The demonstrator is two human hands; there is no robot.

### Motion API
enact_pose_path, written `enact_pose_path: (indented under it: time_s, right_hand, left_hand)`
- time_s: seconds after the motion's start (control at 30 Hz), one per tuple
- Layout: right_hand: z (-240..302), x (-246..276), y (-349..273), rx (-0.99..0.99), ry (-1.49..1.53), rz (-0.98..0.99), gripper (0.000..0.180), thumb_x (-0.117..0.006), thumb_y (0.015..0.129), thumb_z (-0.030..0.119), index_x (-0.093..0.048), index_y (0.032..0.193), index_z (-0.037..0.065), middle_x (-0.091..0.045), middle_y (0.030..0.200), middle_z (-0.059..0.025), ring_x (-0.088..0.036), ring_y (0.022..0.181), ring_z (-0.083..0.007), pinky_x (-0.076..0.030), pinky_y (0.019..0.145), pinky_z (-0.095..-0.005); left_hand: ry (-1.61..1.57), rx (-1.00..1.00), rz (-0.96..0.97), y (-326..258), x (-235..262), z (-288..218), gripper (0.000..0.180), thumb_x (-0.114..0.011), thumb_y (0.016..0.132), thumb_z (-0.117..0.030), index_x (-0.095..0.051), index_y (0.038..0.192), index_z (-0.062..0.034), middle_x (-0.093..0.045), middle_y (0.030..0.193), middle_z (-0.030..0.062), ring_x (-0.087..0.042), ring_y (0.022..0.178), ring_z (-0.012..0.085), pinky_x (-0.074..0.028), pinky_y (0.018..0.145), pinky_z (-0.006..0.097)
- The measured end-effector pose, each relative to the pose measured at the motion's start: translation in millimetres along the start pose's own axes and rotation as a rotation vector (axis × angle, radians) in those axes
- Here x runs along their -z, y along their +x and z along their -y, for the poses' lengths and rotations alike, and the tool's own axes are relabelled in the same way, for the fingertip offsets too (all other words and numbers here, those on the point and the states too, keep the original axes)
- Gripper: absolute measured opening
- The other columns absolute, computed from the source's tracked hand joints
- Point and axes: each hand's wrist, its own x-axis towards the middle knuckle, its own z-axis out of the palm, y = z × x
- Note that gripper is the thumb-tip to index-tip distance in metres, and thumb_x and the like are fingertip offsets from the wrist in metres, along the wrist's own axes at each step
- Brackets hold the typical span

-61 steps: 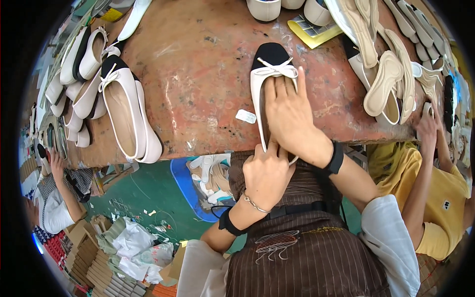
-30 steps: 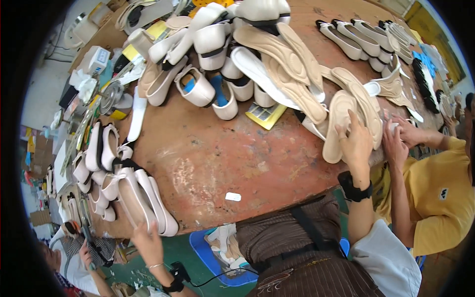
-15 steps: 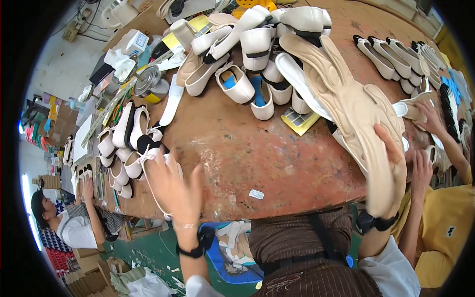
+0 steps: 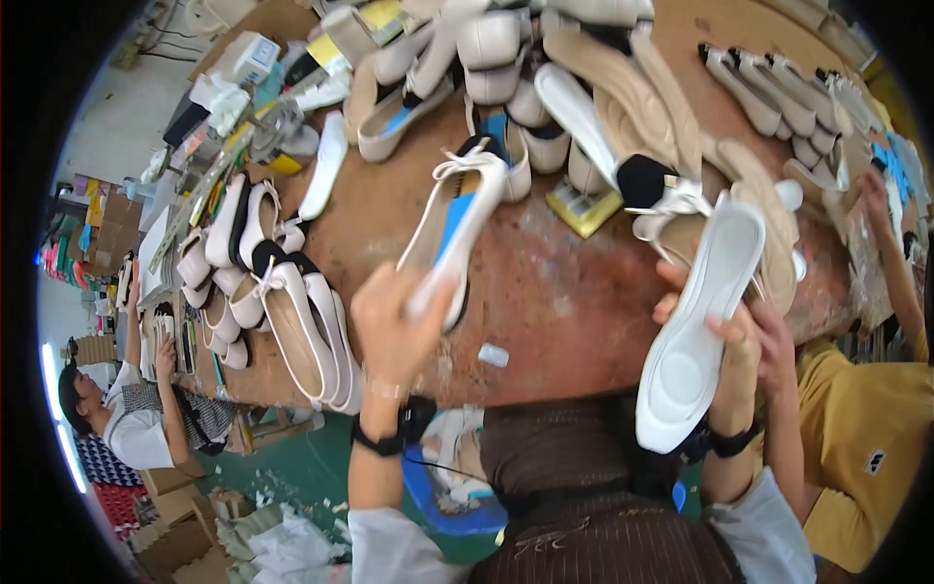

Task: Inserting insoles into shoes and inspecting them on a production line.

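My left hand (image 4: 399,326), slightly blurred, is closed round the heel of a cream ballet flat (image 4: 475,209) with a bow. A blue strip lies inside that shoe, and its toe points away from me. On the right, my right hand (image 4: 735,365) grips a white insole (image 4: 693,336) with a raised round heel patch, thumb on its edge. Just behind the insole is another cream flat with a black toe (image 4: 647,183) and bow; my fingers reach its near end, and the insole partly hides it. Beige padded insoles (image 4: 613,92) lie beyond.
Cream flats (image 4: 297,316) with black toes are stacked at the left, and more shoes (image 4: 486,44) are heaped at the back. A yellow-and-grey packet (image 4: 584,206) and small white label (image 4: 493,354) lie on the worn table (image 4: 555,336). A co-worker in yellow (image 4: 866,438) is close at my right.
My left hand has moved from the left stack toward the middle and taken hold of a flat. My right hand has let go of the beige insoles and now grips a white insole.
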Motion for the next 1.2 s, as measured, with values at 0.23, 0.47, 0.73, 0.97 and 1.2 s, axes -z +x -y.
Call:
enact_pose_path:
  time_s: [0.23,0.47,0.73,0.97,1.2]
  right_hand:
    - [-16.0,-17.2,32.8,0.488,-0.8,0.356,0.065,-0.047,0.098,0.049,-0.053,0.137,-0.003,-0.061,0.122,-0.0155,-0.055,0.094,-0.0227,-0.044,0.085,-0.0362]
    - [-107.4,-63.2,39.1,0.887,-1.186,0.717,0.026,-0.07,0.07,0.017,-0.073,0.092,0.004,-0.064,0.103,-0.0071,-0.058,0.095,-0.0243,-0.044,0.088,-0.037]
    - [-168.1,-106.0,27.8,0.641,-1.05,0.936,0.03,-0.073,0.059,0.015,-0.074,0.089,0.007,-0.068,0.106,-0.0063,-0.062,0.101,-0.0229,-0.045,0.096,-0.0367]
    - [-174.4,-111.0,28.6,0.559,-1.054,0.922,0.027,-0.071,0.062,0.011,-0.073,0.088,0.006,-0.067,0.106,-0.0075,-0.063,0.105,-0.0247,-0.039,0.108,-0.0438]
    - [-170.8,-111.8,29.6,0.531,-1.112,1.025,0.026,-0.066,0.07,0.009,-0.071,0.094,0.002,-0.064,0.115,-0.0125,-0.061,0.112,-0.0264,-0.033,0.116,-0.05]
  left_hand:
    - [-0.002,-0.122,0.361,-138.3,35.6,8.5,0.022,-0.084,0.067,-0.012,-0.066,0.077,-0.0039,-0.061,0.093,0.0124,-0.06,0.09,0.0336,-0.048,0.077,0.041]
    - [-0.113,0.087,0.126,-174.2,-16.1,19.2,0.063,-0.086,0.072,-0.028,-0.054,0.12,-0.0043,-0.034,0.149,0.0284,-0.041,0.135,0.0449,-0.036,0.11,0.052]
    - [-0.285,0.193,-0.063,-188.9,-30.5,25.4,0.133,-0.088,0.067,-0.051,0.004,0.155,-0.0106,-0.025,0.152,0.0315,-0.04,0.134,0.0464,-0.038,0.108,0.056]
    - [-0.371,0.193,-0.099,-192.1,-34.3,31.2,0.136,-0.088,0.067,-0.049,0.01,0.155,-0.0135,-0.026,0.15,0.0319,-0.041,0.133,0.0448,-0.039,0.108,0.055]
    - [-0.417,0.208,-0.05,-197.9,-31.6,36.4,0.141,-0.089,0.067,-0.049,0.018,0.155,-0.0159,-0.022,0.153,0.0306,-0.041,0.134,0.0417,-0.04,0.108,0.052]
